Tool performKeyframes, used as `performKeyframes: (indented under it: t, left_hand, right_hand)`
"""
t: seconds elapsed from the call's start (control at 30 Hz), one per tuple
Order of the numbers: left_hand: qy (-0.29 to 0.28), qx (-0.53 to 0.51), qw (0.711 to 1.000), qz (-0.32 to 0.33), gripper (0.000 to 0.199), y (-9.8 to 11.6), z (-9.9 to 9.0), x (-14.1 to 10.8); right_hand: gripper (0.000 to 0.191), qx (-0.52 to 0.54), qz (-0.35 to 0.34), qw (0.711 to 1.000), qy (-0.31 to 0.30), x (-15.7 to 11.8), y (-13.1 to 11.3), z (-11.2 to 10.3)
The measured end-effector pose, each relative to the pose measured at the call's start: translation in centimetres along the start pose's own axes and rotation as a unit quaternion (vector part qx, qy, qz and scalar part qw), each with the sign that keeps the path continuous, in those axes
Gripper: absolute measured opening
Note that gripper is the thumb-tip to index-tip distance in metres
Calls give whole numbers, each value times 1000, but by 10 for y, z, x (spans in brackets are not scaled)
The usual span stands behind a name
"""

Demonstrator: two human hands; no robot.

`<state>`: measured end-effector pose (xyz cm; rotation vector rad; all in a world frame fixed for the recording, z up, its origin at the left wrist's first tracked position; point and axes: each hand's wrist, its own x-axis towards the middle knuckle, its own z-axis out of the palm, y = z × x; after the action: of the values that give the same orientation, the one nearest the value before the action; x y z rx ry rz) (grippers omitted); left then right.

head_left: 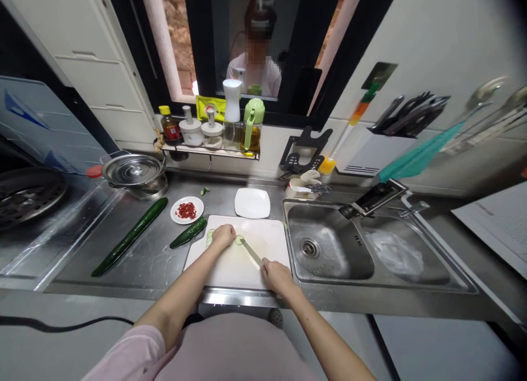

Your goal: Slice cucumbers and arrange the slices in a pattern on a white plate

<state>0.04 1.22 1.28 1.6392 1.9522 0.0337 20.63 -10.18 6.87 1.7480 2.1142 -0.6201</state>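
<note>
While the right hand (280, 276) is wrapped round the knife (252, 253), presumably for control, the left hand (223, 235) curls beside a cucumber slice (239, 240) (its hold, if any, I cannot tell).

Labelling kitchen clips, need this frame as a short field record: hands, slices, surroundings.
left hand: over cutting board, grip unclear
right hand: holding knife
cucumber slices: one by knife tip, others left of left hand
left of board: long cucumber, shorter cucumber, small plate of red bits
behind board: white plate
right of board: sink

pale green cucumber slice (239, 240), white cutting board (265, 234), dark green cucumber (130, 237), red bits (186, 210)
</note>
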Motion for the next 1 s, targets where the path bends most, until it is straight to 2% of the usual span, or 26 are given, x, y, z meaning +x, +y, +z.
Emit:
performKeyframes:
  t: [0.23,0.53,1.0]
  left_hand:
    - [-9,6,1000,-2,17,-1,0,3]
    - [-17,9,1000,-9,17,0,-1,8]
    - [-20,18,999,-18,17,4,-6,5]
  right_hand:
    - [32,7,-1,999,-35,6,-4,-8]
    - [33,3,-10,999,-37,10,-10,-16]
    - [33,-2,-11,999,-37,17,-13,-14]
